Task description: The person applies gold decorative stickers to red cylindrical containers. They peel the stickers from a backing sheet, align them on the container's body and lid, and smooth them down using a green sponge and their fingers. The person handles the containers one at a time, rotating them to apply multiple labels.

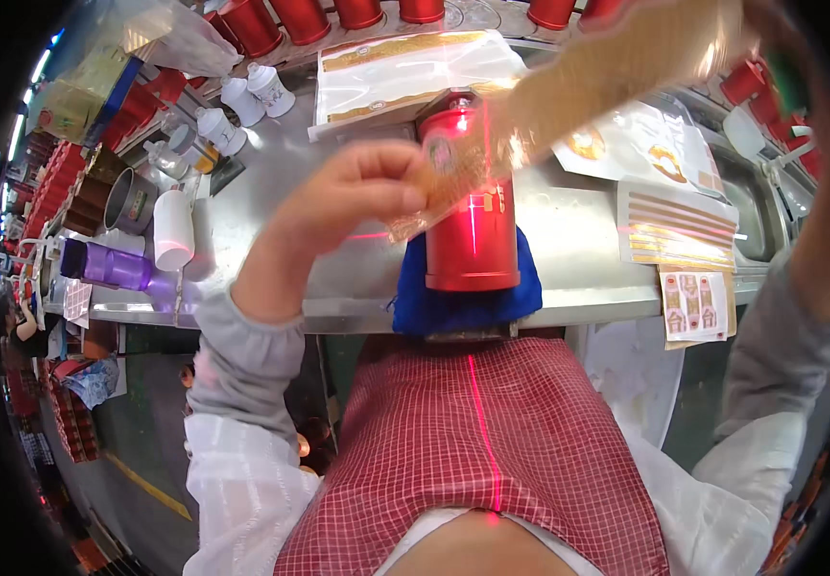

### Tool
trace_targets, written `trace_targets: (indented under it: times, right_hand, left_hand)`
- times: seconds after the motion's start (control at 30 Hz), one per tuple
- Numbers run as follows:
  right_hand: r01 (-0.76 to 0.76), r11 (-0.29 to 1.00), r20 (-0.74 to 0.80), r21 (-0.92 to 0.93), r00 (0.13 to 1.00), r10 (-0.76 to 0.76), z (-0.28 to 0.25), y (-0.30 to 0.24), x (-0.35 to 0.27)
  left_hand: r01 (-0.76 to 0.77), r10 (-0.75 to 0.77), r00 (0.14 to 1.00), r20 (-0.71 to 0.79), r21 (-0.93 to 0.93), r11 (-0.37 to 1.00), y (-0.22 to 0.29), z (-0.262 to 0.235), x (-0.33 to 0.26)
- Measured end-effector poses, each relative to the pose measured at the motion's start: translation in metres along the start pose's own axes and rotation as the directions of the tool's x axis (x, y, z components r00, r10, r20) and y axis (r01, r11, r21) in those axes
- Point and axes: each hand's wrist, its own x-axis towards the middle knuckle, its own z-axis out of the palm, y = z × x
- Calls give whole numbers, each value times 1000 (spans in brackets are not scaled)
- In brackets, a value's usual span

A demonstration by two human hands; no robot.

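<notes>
Between my hands a long translucent gold decal strip (616, 77) is stretched, slanting up to the right in front of a red cylinder (473, 252). My left hand (362, 187) is closed, pinching the strip's lower end between thumb and fingers. At the upper right, dark and partly cut off by the picture's rim, my right hand (804, 58) is at the strip's other end; its fingers show poorly. The cylinder rests on a blue cloth (521, 288) at the bench's near edge, with a red laser line down its front. The strip covers part of the cylinder's upper side.
Gold-printed decal sheets (405, 72) lie behind the cylinder, and striped sheets (679, 226) to the right. White lidded jars (269, 89), a grey pot (130, 200), a white roll (174, 230) and a purple bottle (113, 265) stand or lie left. Red cylinders (300, 17) line the back.
</notes>
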Motion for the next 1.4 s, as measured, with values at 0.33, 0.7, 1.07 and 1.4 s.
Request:
trace_targets:
  times: [0.33,0.7,1.07,1.4]
  right_hand:
    - [-768,412,151,490,541,828,127,26,-217]
    - [-752,464,164,468,590,791,153,27,-221]
    - [-728,607,142,317,670,729,165,29,-219]
    - [-710,641,126,291,693,710,171,29,-217]
  left_hand:
    - [26,-74,955,-286,-168,986,-68,37,-26]
    - [44,-93,955,-281,-176,983,-75,37,-30]
    - [61,-106,944,-313,-151,987,-76,42,-30]
    - [71,68,819,-570,218,973,-81,47,-32]
